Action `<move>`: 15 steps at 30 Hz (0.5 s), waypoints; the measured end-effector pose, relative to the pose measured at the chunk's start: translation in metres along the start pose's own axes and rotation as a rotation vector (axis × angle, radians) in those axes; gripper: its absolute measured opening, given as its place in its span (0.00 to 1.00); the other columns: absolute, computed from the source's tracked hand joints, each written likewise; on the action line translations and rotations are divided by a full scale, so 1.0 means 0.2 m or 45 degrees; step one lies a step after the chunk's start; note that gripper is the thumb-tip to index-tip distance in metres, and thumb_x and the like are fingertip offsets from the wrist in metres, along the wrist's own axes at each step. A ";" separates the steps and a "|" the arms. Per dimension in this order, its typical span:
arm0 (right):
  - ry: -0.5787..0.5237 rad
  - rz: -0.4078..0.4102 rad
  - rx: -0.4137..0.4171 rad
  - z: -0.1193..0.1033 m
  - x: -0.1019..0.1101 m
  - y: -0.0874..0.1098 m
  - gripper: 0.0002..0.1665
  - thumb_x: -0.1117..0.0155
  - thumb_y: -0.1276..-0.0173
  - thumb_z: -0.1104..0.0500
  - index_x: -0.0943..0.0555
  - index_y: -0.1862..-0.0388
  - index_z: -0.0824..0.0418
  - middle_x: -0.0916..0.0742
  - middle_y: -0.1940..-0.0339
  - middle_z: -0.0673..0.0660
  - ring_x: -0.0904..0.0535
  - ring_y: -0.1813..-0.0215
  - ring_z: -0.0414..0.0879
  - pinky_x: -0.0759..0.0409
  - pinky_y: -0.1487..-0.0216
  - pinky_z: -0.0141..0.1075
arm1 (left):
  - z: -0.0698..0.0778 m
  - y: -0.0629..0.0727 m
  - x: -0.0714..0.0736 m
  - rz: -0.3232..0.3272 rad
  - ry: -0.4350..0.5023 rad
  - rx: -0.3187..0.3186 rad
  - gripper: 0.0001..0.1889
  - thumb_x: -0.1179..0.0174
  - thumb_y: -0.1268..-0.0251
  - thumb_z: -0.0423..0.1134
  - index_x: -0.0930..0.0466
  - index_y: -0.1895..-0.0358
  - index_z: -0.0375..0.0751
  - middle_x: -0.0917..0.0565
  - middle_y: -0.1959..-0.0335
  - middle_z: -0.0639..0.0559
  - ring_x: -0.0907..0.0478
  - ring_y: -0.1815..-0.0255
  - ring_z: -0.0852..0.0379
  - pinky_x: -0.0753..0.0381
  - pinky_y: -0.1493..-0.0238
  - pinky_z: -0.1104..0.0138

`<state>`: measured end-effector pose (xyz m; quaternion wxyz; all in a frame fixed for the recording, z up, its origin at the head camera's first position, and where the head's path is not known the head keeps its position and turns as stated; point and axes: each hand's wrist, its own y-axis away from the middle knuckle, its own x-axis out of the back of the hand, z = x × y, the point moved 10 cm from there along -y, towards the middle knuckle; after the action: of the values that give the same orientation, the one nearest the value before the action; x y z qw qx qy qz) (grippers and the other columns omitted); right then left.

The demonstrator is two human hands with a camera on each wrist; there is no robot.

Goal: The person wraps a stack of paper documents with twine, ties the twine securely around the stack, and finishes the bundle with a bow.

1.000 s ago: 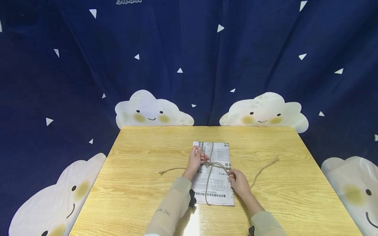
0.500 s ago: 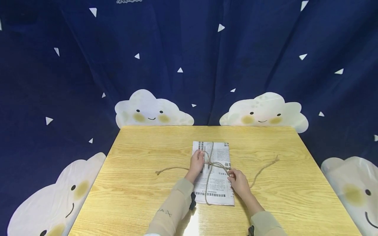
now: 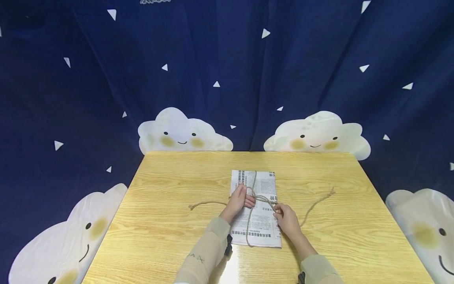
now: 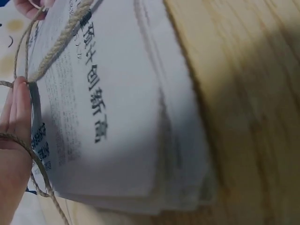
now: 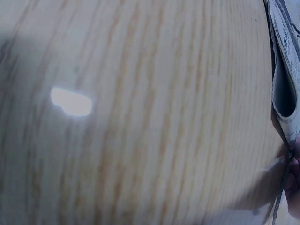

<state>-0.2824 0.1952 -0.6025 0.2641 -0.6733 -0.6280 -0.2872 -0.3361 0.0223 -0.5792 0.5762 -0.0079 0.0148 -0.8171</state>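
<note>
A folded newspaper bundle [image 3: 262,225] lies on the wooden table, bound crosswise with twine [image 3: 250,221]. Twine crosses near its middle, where a loop [image 3: 262,198] runs rightward. My left hand [image 3: 238,203] is over the bundle's left side, thumb raised apart from the fingers. In the left wrist view, its fairly straight fingers [image 4: 19,105] reach the crossing, and a strand passes over the hand. My right hand [image 3: 287,219] pinches the loop at the bundle's right edge. The right wrist view shows only part of that hand [image 5: 293,183], beside the newspaper's folded edge.
One loose twine end [image 3: 207,202] extends left on the table [image 3: 170,177]; another twine end [image 3: 317,202] trails to the right. A dark blue curtain [image 3: 248,59] with printed clouds stands behind and beside the table.
My left hand drew back slightly from the crossing, then moved down and right with its fingers extended toward it. The left twine end shifted slightly. My right hand stayed in place.
</note>
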 end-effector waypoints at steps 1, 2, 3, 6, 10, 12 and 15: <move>0.000 0.000 -0.001 0.00 0.00 0.00 0.11 0.38 0.41 0.69 0.22 0.58 0.66 0.25 0.71 0.54 0.30 0.68 0.44 0.29 0.70 0.33 | 0.02 0.01 0.00 0.003 0.036 0.053 0.18 0.70 0.24 0.39 0.42 0.60 0.21 0.21 0.68 0.24 0.20 0.68 0.32 0.18 0.65 0.52; 0.000 0.000 0.000 0.00 0.00 0.00 0.11 0.38 0.41 0.69 0.22 0.58 0.66 0.25 0.70 0.54 0.30 0.68 0.44 0.29 0.70 0.33 | 0.02 0.02 0.00 0.002 0.069 0.062 0.18 0.68 0.25 0.37 0.41 0.59 0.18 0.22 0.66 0.22 0.22 0.66 0.29 0.19 0.62 0.51; 0.000 0.001 0.001 0.00 0.00 0.00 0.11 0.38 0.41 0.69 0.22 0.58 0.66 0.25 0.70 0.54 0.30 0.68 0.44 0.29 0.70 0.33 | 0.02 0.02 0.00 0.004 0.090 0.051 0.17 0.66 0.25 0.35 0.40 0.58 0.16 0.23 0.64 0.20 0.24 0.64 0.27 0.20 0.60 0.50; 0.002 0.002 0.000 0.01 0.00 0.00 0.11 0.38 0.41 0.69 0.22 0.58 0.66 0.25 0.70 0.54 0.30 0.68 0.44 0.29 0.70 0.33 | 0.01 0.01 0.00 0.019 0.134 0.045 0.17 0.57 0.29 0.32 0.32 0.53 0.15 0.23 0.61 0.21 0.26 0.58 0.26 0.22 0.55 0.51; 0.012 0.007 0.004 0.01 0.00 0.00 0.11 0.38 0.41 0.68 0.22 0.58 0.65 0.25 0.70 0.54 0.30 0.68 0.44 0.28 0.70 0.33 | -0.04 0.00 0.02 0.079 0.072 0.048 0.15 0.47 0.36 0.31 0.26 0.51 0.21 0.20 0.60 0.29 0.22 0.57 0.33 0.21 0.55 0.59; 0.016 0.008 0.004 0.01 0.00 0.00 0.11 0.38 0.41 0.68 0.22 0.58 0.65 0.25 0.70 0.53 0.30 0.68 0.44 0.28 0.70 0.33 | -0.04 -0.01 0.02 0.105 -0.001 0.041 0.14 0.44 0.39 0.30 0.24 0.52 0.23 0.19 0.60 0.32 0.20 0.59 0.38 0.19 0.57 0.63; 0.015 0.011 0.004 0.00 0.00 0.00 0.11 0.38 0.41 0.68 0.22 0.58 0.65 0.25 0.70 0.53 0.30 0.68 0.44 0.28 0.70 0.33 | -0.04 -0.01 0.02 0.131 -0.210 0.017 0.12 0.40 0.43 0.32 0.19 0.57 0.30 0.17 0.60 0.40 0.18 0.59 0.49 0.20 0.56 0.68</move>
<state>-0.2822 0.1964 -0.6025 0.2700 -0.6740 -0.6240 -0.2890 -0.3395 0.0190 -0.5869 0.6168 -0.0705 -0.0379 -0.7830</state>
